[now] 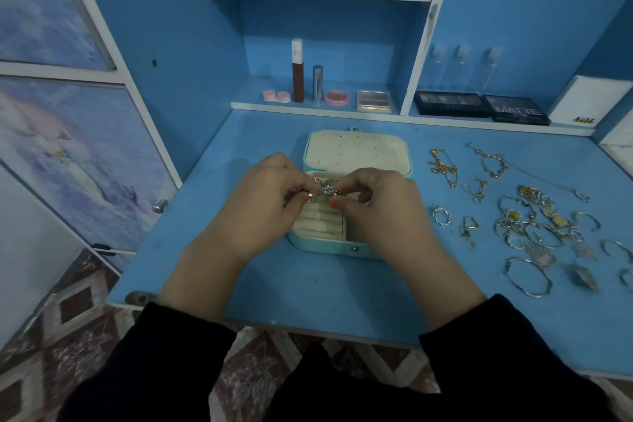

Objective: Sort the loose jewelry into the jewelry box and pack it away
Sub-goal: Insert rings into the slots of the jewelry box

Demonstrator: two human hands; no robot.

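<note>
1. A small silver piece (327, 191) of jewelry is held in the air just above the open jewelry box. It is too small to tell what kind of piece it is.
2. The left hand (260, 205) pinches the piece's left end with thumb and curled fingertips. The right hand (380, 207) pinches the right end in the same way, and the two sets of fingertips nearly meet.
3. Directly beneath the grip lies the jewelry box (342, 248), teal outside and cream inside.
4. Its ring rolls (320, 221) show just under the fingers, on the person's side of the grip. Its lid (356, 154) lies open on the far side of the grip, dotted with small holes.
5. The box rests on a blue table (308, 288), which spreads out on all sides of the grip.
6. To the right of the grip, apart from the box, loose jewelry is scattered on the table. A silver ring (442, 216) lies nearest the right hand.
7. A gold chain (442, 166) lies farther back. A tangled heap (534, 221) of silver and gold pieces sits farther right, and a large bangle (529, 277) lies nearer the person.
8. Beyond the grip, behind the lid, a shelf (308, 106) holds cosmetics, among them a tall dark red tube (297, 79). Black palettes (452, 103) lie farther along to the right.
9. Black sleeves (171, 353) cover both forearms on the person's side of the grip.
</note>
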